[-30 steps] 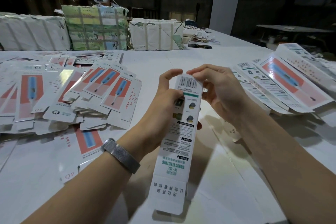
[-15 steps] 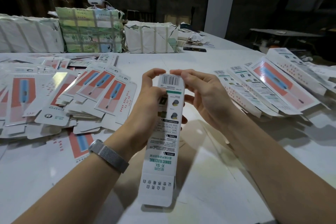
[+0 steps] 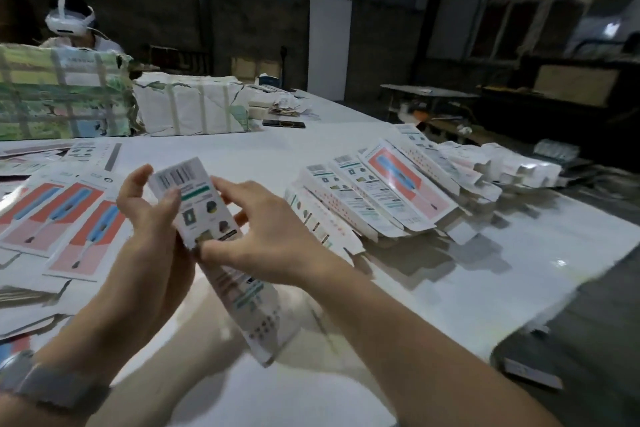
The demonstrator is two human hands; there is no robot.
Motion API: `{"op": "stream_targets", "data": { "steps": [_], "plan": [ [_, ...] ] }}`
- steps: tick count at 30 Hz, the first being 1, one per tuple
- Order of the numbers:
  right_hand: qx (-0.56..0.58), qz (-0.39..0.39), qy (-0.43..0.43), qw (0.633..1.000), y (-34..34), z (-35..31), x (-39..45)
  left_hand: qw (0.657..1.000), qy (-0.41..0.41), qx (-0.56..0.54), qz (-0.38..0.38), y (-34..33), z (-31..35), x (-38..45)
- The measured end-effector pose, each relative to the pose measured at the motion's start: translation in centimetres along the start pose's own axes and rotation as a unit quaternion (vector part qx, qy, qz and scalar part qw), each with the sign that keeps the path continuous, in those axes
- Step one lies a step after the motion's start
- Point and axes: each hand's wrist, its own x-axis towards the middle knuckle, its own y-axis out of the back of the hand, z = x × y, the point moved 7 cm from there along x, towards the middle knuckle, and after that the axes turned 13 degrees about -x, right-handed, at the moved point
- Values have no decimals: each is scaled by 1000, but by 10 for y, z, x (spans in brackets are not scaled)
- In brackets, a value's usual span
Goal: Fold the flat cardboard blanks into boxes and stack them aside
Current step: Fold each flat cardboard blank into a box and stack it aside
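Note:
A long white printed box (image 3: 204, 208) with a barcode at its top end is held slanted above the white table (image 3: 450, 288). My left hand (image 3: 152, 218) grips its left edge, thumb on the front face. My right hand (image 3: 263, 236) pinches the box lower down, thumb on its front and fingers behind its right side. The box's lower end (image 3: 266, 333) is blurred. Flat blanks (image 3: 69, 218) with red and blue print lie spread at the left. A slanted row of folded boxes (image 3: 374, 198) leans at the right.
Wrapped bundles (image 3: 187, 104) and a green-printed bundle (image 3: 62, 94) stand at the table's far side, with a dark phone (image 3: 284, 124) near them. A person wearing a white headset (image 3: 69, 21) sits behind. The table's right edge drops to a dark floor (image 3: 571, 322).
The view has swung right and tilted. The box has turned from near upright to slanting down to the right, and my right hand has shifted from its top end down to its middle.

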Motion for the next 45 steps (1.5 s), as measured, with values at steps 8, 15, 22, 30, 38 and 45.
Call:
{"op": "stream_targets", "data": {
  "steps": [8,15,22,30,38,45],
  "plan": [
    [-111,82,-16,990,44,-6,-15,992,51,-70,-92,-4,-16,-3],
    [-240,167,-223,930,155,97,6,993,68,-23,-93,17,-19,-3],
    [-449,74,-273,847,157,144,2,987,68,121,-85,19,-17,-8],
    [-179,91,-20,980,56,25,20,845,-8,525,-103,35,-11,4],
    [-35,51,17,998,-35,-4,30,636,47,764,-99,74,-13,10],
    [44,66,4,997,-45,12,26,604,-10,789,-111,63,-5,16]
  ]
}}
